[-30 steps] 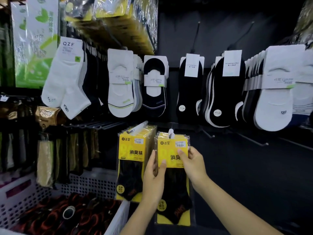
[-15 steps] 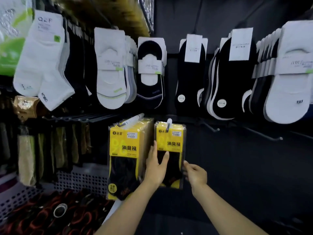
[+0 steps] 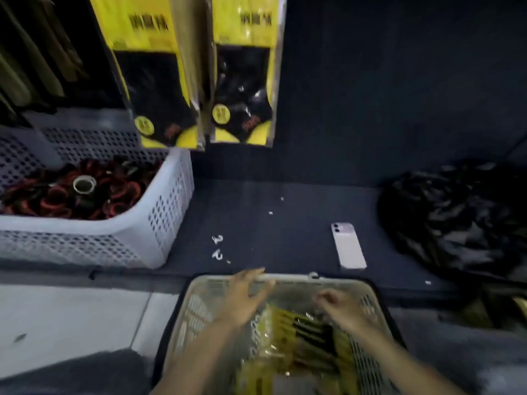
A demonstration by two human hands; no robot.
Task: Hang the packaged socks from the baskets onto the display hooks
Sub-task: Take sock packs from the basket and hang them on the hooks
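A beige mesh basket (image 3: pixel 368 297) sits low in front of me, filled with yellow-and-black packaged socks (image 3: pixel 302 334). My left hand (image 3: pixel 245 297) reaches over its far left side with fingers stretched out, just above the packs. My right hand (image 3: pixel 342 307) hovers over the packs on the right, fingers loosely curled, with nothing visibly in it. Both hands are motion-blurred. Above, two bunches of the same yellow sock packs (image 3: pixel 245 81) hang side by side against the dark panel, the left bunch (image 3: pixel 154 86) thicker.
A white perforated basket (image 3: pixel 171 218) of red-and-black items stands on the dark shelf at the left. A pale phone (image 3: pixel 348 246) lies on the shelf beyond the beige basket, near small white plastic hooks (image 3: pixel 217 247). A crumpled black plastic bag (image 3: pixel 456 218) lies at the right.
My view has dropped from the hanging display to the basket. Both hands have let go of the hung yellow pack and come down over the packs in the beige basket.
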